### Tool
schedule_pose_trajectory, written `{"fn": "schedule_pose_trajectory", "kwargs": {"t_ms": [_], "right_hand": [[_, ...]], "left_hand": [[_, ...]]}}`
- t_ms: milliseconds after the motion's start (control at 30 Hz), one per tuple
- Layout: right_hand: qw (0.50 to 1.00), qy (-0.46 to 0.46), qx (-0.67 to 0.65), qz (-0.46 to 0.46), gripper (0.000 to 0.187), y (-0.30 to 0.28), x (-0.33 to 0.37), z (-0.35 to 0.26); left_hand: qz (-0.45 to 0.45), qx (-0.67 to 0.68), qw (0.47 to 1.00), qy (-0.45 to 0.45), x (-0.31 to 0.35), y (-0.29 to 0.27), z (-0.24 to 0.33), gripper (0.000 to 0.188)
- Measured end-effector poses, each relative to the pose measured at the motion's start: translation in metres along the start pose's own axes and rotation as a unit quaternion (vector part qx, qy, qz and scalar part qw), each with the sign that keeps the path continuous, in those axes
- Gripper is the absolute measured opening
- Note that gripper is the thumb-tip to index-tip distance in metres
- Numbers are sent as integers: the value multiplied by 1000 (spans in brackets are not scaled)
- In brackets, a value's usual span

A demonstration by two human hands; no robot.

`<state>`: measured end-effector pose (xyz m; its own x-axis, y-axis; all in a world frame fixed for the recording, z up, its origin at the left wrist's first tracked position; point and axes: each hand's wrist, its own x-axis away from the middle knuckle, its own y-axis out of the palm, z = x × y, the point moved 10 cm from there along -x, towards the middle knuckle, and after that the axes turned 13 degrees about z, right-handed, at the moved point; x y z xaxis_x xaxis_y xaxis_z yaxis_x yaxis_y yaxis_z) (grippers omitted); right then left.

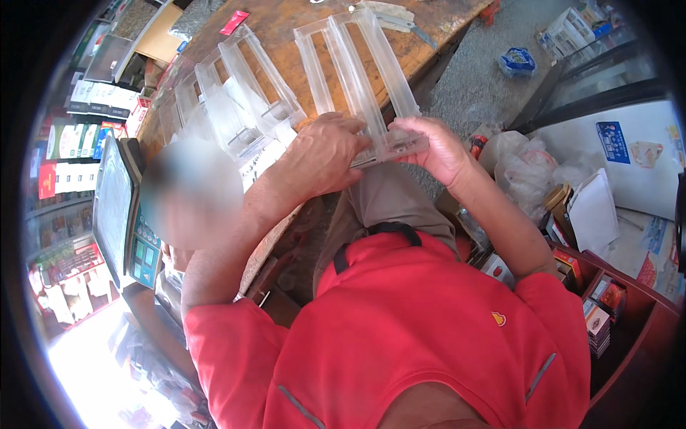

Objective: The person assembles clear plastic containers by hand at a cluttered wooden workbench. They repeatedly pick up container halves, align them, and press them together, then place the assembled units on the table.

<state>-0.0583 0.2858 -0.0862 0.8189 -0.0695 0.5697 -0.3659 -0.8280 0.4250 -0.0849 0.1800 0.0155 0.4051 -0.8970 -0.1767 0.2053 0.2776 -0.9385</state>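
Rack of clear plastic bars (355, 71), near end between hands; right hand (439, 149) pinching its corner; left hand (325, 154) curled over its edge, grip unclear; second clear-plastic rack (246, 82) beyond left hand, on brown wooden counter (277, 20).

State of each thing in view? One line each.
Clear rack: held, near end past the edge of the wooden table
Left hand: on the rack, grip partly hidden
Right hand: closed on its near right corner
Other racks: on the table
Red packet: lying on the table
Scale: on or off unclear
Red-brown compartment: open, boxes inside
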Motion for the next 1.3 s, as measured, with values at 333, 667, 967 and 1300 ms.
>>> {"fn": "schedule_pose_trajectory", "kwargs": {"t_ms": [333,667,967,1300], "right_hand": [[998,-13,-13,65,27,4,0,-5],[997,-24,-10,77,27,-5,-9,1],[994,7,-71,88,42,-26,15,-12],[994,38,-90,53,42,-25,51,-22]], "left_hand": [[-59,-20,998,23,-11,7,0,28],[-89,-91,992,-21,-12,17,-3,35],[193,-58,978,-60,23,-58,55,84],[380,-190,905,-8,58,-35,95,49]]}}
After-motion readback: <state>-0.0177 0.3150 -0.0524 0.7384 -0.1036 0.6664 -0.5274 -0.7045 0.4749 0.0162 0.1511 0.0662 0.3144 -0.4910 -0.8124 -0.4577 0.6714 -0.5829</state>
